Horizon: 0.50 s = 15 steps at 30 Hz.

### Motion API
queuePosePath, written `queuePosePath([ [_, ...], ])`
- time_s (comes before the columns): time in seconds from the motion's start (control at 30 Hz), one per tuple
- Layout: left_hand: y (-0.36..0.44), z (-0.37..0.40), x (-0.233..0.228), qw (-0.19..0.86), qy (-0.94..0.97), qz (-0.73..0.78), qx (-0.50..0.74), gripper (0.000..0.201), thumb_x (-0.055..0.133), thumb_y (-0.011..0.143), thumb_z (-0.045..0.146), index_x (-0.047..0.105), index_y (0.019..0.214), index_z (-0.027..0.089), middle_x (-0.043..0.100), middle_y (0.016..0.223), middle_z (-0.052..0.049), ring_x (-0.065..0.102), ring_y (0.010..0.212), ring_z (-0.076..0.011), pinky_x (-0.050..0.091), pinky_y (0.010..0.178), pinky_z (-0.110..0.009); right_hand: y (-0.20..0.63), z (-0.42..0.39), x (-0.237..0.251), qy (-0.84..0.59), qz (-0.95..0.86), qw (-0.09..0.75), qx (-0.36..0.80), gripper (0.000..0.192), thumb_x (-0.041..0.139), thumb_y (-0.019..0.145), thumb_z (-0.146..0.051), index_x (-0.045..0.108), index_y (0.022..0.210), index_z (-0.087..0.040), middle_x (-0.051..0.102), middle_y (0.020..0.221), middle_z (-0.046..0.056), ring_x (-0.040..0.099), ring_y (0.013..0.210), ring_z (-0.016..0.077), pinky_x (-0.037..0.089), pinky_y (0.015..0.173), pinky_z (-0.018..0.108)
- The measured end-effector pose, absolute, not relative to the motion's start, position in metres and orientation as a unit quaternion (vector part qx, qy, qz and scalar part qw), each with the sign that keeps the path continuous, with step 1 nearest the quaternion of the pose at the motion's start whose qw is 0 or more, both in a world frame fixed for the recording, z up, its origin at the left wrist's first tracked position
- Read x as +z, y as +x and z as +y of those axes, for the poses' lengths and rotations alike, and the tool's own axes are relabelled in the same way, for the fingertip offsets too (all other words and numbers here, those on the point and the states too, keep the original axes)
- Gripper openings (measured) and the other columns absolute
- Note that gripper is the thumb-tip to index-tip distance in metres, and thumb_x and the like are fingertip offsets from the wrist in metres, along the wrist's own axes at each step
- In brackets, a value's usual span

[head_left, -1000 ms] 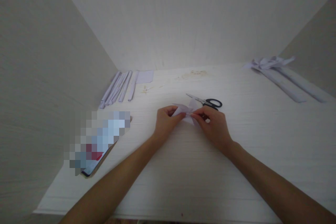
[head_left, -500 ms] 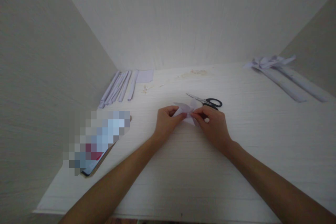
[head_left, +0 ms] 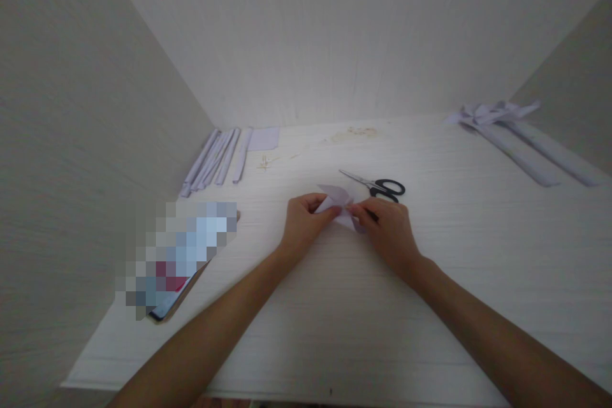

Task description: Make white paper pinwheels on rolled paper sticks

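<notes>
Both hands meet at mid-bench over a small folded piece of pale lilac paper [head_left: 340, 205]. The left hand [head_left: 301, 223] pinches the paper's left end, fingers [head_left: 329, 211] closed on it. The right hand [head_left: 389, 229] pinches the right end, thumb and forefinger tips pressed on the fold at the centre; its remaining fingers are curled under. The paper lies low on the white bench [head_left: 335, 319], touching or nearly touching the surface (which of the two cannot be told), with one pointed flap standing up toward the back.

Black-handled scissors [head_left: 377, 185] lie just behind the right hand, blades closed and pointing left. No container holds anything here; things lie loose on the bench. At back left, a row of folded lilac paper strips [head_left: 215, 159] lies side by side, with a flat lilac square [head_left: 263, 139] just beside them. At back right, long rolled paper stems [head_left: 530, 153] lie with a paper bow [head_left: 482, 113] at their far end. At near left sits a flat dark-edged object [head_left: 176, 261], its face blurred out. A faint brownish smear [head_left: 356, 134] marks the bench near the back wall.

Against half a second ago: the right hand has shifted slightly down and right, so the scissor handles now show clear of it. The left hand and the paper sit much as they did.
</notes>
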State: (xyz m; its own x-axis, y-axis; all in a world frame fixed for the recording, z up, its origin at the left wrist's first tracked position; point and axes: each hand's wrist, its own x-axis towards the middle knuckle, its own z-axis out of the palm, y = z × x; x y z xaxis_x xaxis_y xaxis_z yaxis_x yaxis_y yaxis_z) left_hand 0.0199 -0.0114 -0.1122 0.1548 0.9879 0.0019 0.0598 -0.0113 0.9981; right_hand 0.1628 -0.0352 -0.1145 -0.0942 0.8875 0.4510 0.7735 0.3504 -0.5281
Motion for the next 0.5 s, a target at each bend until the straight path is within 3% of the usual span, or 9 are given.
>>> queuePosePath([
  [0.2, 0.0187, -0.0106, -0.1141, 0.510, 0.556, 0.485, 0.442, 0.018, 0.061, 0.058, 0.023, 0.064, 0.071, 0.011, 0.065, 0.071, -0.004, 0.059, 0.063, -0.0147, 0.045, 0.060, -0.026, 0.1625, -0.0361, -0.1157, -0.539, -0.722, 0.424, 0.091, 0.006, 0.059, 0.069, -0.020, 0.060, 0.065, -0.017, 0.061, 0.062, 0.000, 0.053, 0.056, 0.0109, 0.038, 0.053, 0.021],
  [0.5, 0.0192, -0.0104, -0.1151, 0.513, 0.573, 0.463, 0.440, 0.016, 0.060, 0.059, 0.021, 0.064, 0.071, 0.011, 0.066, 0.072, -0.005, 0.060, 0.065, -0.0156, 0.045, 0.062, -0.026, 0.1646, -0.0338, -0.1166, -0.553, -0.748, 0.362, 0.064, 0.026, 0.050, 0.077, -0.027, 0.056, 0.055, -0.015, 0.055, 0.052, 0.000, 0.048, 0.048, 0.0101, 0.032, 0.049, 0.022],
])
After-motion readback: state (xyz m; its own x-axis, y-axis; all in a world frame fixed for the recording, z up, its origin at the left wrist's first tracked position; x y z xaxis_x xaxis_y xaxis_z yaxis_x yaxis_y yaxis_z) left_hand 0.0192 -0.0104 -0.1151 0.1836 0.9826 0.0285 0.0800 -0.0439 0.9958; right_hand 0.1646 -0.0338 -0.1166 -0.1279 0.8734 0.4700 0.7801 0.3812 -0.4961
